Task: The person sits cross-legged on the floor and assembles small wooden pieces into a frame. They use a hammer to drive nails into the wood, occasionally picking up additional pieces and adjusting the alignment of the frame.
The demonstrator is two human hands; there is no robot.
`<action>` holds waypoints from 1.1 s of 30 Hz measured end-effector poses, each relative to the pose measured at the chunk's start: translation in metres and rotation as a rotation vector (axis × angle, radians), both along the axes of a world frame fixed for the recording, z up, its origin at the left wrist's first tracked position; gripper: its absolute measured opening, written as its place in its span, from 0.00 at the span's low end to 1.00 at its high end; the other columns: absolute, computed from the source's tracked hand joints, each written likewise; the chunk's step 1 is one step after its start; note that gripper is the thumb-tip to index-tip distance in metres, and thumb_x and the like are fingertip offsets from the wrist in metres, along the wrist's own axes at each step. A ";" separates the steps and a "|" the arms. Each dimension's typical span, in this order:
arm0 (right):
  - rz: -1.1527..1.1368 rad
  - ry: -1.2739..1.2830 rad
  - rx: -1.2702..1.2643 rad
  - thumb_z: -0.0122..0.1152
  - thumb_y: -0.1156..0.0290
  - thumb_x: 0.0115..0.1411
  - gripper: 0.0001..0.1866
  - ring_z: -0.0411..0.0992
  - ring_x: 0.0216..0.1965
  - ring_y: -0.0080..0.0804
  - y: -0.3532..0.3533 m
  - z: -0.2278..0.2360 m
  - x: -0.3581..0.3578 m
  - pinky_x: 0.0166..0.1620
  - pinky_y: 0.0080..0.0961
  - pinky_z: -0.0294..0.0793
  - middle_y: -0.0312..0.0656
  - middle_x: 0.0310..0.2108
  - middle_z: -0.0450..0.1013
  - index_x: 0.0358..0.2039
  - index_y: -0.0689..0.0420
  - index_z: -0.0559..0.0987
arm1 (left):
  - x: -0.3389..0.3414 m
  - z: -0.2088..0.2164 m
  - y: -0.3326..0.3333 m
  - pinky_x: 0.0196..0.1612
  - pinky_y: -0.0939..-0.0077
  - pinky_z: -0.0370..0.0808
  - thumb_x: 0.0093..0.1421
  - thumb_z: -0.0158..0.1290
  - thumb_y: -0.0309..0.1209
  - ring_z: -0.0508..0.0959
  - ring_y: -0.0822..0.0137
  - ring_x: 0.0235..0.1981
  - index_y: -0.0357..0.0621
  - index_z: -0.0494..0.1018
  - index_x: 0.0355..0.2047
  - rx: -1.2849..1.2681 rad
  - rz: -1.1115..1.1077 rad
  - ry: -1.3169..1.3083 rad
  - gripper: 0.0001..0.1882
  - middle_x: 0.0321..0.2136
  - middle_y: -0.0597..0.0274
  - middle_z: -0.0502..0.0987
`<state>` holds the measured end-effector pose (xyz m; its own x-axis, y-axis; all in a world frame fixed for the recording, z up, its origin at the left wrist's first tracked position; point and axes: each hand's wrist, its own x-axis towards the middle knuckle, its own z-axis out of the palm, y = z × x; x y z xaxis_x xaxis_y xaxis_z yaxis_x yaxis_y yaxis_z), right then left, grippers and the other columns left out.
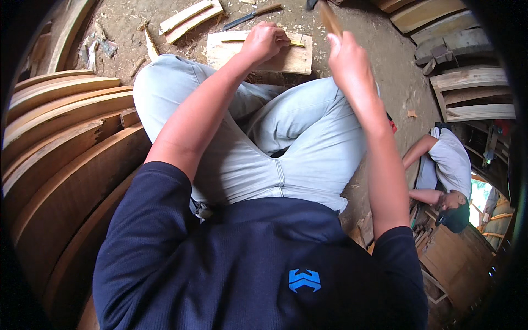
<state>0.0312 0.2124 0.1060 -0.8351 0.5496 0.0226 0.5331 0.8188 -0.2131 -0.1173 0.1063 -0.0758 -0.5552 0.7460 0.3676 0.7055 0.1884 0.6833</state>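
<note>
My right hand (350,59) is wrapped round the wooden handle of a hammer (330,20), raised to the right of a wooden board; its dark head is partly cut off by the top edge. The hand and hammer are slightly blurred. On the board (247,59), beyond my crossed legs, my left hand (265,42) rests with fingers curled together. A thin yellow strip (234,39) lies across the board and passes under that hand. What the left fingertips pinch, if anything, is hidden.
A dark-bladed tool with a wooden handle (268,9) and wood pieces (191,20) lie beyond the board, among shavings. Curved planks (71,140) are stacked close at my left. Timber (473,88) stands at the right. Another person (448,159) in a light shirt bends at the right.
</note>
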 end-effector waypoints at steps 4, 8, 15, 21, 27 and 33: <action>-0.061 0.069 0.003 0.47 0.57 0.72 0.21 0.76 0.38 0.68 -0.010 0.007 -0.006 0.42 0.57 0.76 0.67 0.30 0.76 0.41 0.66 0.73 | -0.001 0.000 0.005 0.45 0.59 0.77 0.54 0.62 0.34 0.78 0.51 0.39 0.50 0.85 0.32 -0.048 -0.017 -0.060 0.07 0.31 0.55 0.80; -0.012 -0.287 -0.113 0.46 0.58 0.72 0.20 0.77 0.41 0.66 -0.003 -0.031 0.017 0.45 0.57 0.76 0.68 0.34 0.77 0.42 0.67 0.73 | -0.006 -0.006 0.005 0.46 0.58 0.77 0.55 0.63 0.37 0.78 0.51 0.40 0.51 0.85 0.32 -0.055 -0.014 -0.087 0.08 0.31 0.55 0.80; -0.024 -0.057 -0.036 0.46 0.57 0.72 0.21 0.76 0.38 0.68 -0.012 0.004 0.016 0.42 0.56 0.76 0.69 0.30 0.76 0.41 0.67 0.72 | 0.002 0.007 0.002 0.45 0.58 0.76 0.54 0.63 0.35 0.78 0.50 0.39 0.49 0.85 0.32 -0.061 0.012 -0.047 0.07 0.30 0.53 0.80; -0.025 -0.042 -0.024 0.45 0.56 0.72 0.22 0.76 0.39 0.69 -0.003 -0.019 0.005 0.43 0.58 0.75 0.70 0.31 0.76 0.42 0.67 0.71 | -0.001 0.001 0.002 0.43 0.58 0.76 0.53 0.63 0.32 0.78 0.48 0.38 0.47 0.84 0.32 -0.001 -0.015 -0.070 0.07 0.29 0.52 0.78; -0.026 -0.139 -0.075 0.46 0.57 0.72 0.22 0.76 0.40 0.69 0.005 -0.024 0.015 0.44 0.57 0.75 0.69 0.32 0.76 0.43 0.67 0.73 | 0.000 0.001 0.000 0.43 0.57 0.76 0.53 0.63 0.32 0.78 0.48 0.37 0.46 0.84 0.32 0.000 -0.012 -0.034 0.07 0.28 0.52 0.77; -0.099 -0.037 -0.026 0.46 0.57 0.72 0.21 0.76 0.41 0.68 -0.004 -0.001 0.000 0.45 0.58 0.74 0.69 0.33 0.76 0.41 0.67 0.73 | 0.001 0.003 0.003 0.43 0.57 0.76 0.53 0.62 0.32 0.78 0.48 0.37 0.46 0.83 0.31 -0.011 -0.002 -0.037 0.06 0.28 0.52 0.77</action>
